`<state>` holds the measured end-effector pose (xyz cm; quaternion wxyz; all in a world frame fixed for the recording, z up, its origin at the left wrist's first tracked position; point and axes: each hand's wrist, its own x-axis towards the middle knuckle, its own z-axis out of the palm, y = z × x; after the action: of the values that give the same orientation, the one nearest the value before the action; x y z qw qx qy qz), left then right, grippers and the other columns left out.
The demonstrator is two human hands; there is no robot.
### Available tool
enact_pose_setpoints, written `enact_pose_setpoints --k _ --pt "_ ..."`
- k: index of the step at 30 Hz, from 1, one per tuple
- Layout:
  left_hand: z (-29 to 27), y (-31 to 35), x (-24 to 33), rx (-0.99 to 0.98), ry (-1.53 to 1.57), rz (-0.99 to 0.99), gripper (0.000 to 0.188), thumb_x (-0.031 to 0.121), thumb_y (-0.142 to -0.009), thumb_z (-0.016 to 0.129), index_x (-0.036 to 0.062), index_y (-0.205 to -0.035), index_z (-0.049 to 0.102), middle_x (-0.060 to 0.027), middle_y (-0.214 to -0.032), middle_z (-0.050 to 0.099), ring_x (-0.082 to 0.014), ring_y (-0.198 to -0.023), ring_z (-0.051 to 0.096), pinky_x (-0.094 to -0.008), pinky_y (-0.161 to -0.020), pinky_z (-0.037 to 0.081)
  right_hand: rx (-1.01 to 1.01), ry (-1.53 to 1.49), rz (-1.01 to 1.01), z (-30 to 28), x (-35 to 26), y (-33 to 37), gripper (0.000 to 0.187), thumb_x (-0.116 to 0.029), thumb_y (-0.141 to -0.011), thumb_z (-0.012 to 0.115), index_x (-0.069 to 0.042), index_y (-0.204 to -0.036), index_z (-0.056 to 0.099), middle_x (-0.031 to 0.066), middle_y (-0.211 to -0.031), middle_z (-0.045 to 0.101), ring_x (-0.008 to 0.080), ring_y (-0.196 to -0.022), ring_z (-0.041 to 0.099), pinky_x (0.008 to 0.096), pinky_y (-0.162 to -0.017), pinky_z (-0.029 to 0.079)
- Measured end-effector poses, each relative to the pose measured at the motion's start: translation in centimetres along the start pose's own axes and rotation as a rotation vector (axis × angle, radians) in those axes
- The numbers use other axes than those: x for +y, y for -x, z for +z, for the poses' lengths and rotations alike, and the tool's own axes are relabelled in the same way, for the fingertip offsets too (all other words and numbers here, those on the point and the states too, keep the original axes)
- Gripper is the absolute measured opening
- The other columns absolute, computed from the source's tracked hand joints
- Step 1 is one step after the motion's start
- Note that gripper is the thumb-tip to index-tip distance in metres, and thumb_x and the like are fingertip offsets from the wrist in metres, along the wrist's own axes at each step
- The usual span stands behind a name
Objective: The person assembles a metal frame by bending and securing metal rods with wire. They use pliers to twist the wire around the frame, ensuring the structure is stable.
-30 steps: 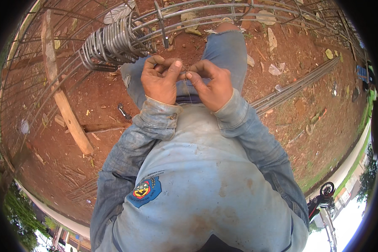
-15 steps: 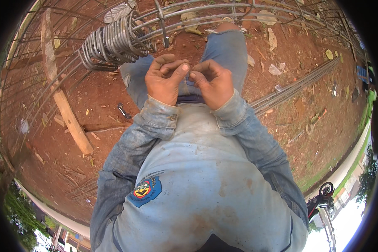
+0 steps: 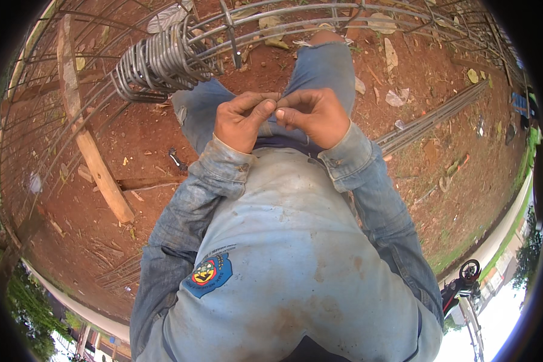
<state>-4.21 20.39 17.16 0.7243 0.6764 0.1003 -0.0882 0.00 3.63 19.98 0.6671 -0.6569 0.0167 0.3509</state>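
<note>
Looking down past my stained pale-blue shirt (image 3: 271, 253), with worn denim sleeves (image 3: 187, 211) on either side, I see both hands meeting above my lap. My left hand (image 3: 242, 123) is closed to a pinch, thumb against forefinger; my right hand (image 3: 321, 120) mirrors it, its fingertips practically touching the left's. Whatever sits in the pinch is hidden or too fine to make out, so I cannot tell what I have hold of. Anything that small should be nearly weightless and easy to drop, best gripped right at the fingertips.

Behind the hands are my faded jeans (image 3: 326, 69). Just beyond my left knee is a bundle of bent steel rings (image 3: 160, 60), packed close together around long steel bars (image 3: 271, 13) that curve across the upper view; neither hand touches it. I judge the bundle heavy, stiff and hard to damage, the smooth metal perhaps a little slippery; I'd grip a few rings by their outer curve, minding pinched fingers.

On the red soil (image 3: 90, 241), a wooden plank (image 3: 105, 178) lies to my left, and a sheaf of straight rods (image 3: 431, 120) to my right. Farthest off, at lower right, stands a motorcycle (image 3: 458, 292).
</note>
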Motion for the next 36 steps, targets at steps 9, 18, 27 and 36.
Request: enact_pose_setpoints --k 9,18,27,36 --pt "-1.0 -0.5 0.1 -0.058 -0.121 0.018 0.028 0.025 -0.082 0.070 -0.0010 -0.094 0.070 -0.0083 -0.078 0.066 -0.0128 -0.071 0.059 -0.0255 -0.063 0.047 -0.017 0.133 -0.004 -0.1 0.9 0.0 0.014 -0.007 -0.080 0.067 0.006 -0.082 0.065 0.0083 -0.068 0.066 0.0098 -0.063 0.061 0.0244 -0.056 0.050" --pt "-1.0 -0.7 -0.3 -0.135 -0.036 -0.131 0.033 0.027 -0.082 0.071 -0.0035 -0.094 0.069 -0.0093 -0.076 0.065 -0.0117 -0.059 0.056 -0.0249 -0.055 0.046 -0.161 0.490 -0.124 -1.0 0.3 0.4 0.012 -0.006 -0.085 0.060 0.005 -0.088 0.062 0.0066 -0.074 0.062 0.0098 -0.069 0.055 0.0272 -0.062 0.046" --pt "-0.6 -0.3 -2.1 -0.007 0.566 -0.059 0.022 0.020 -0.085 0.069 -0.0020 -0.086 0.064 -0.0064 -0.075 0.063 -0.0124 -0.067 0.058 -0.0256 -0.060 0.049 -0.016 0.498 -0.376 1.1 0.5 0.4 0.015 -0.015 -0.089 0.056 0.000 -0.090 0.057 0.0174 -0.076 0.064 0.0321 -0.071 0.064 0.0395 -0.061 0.049" --pt "1.6 0.6 -0.2 0.349 0.311 0.208 0.020 0.019 -0.088 0.065 0.0012 -0.080 0.061 -0.0034 -0.072 0.059 -0.0095 -0.060 0.051 -0.0240 -0.058 0.045 0.194 0.368 -0.424 3.4 2.2 -0.7 0.014 -0.018 -0.088 0.058 -0.004 -0.087 0.058 0.0136 -0.072 0.062 0.0324 -0.066 0.062 0.0393 -0.055 0.048"
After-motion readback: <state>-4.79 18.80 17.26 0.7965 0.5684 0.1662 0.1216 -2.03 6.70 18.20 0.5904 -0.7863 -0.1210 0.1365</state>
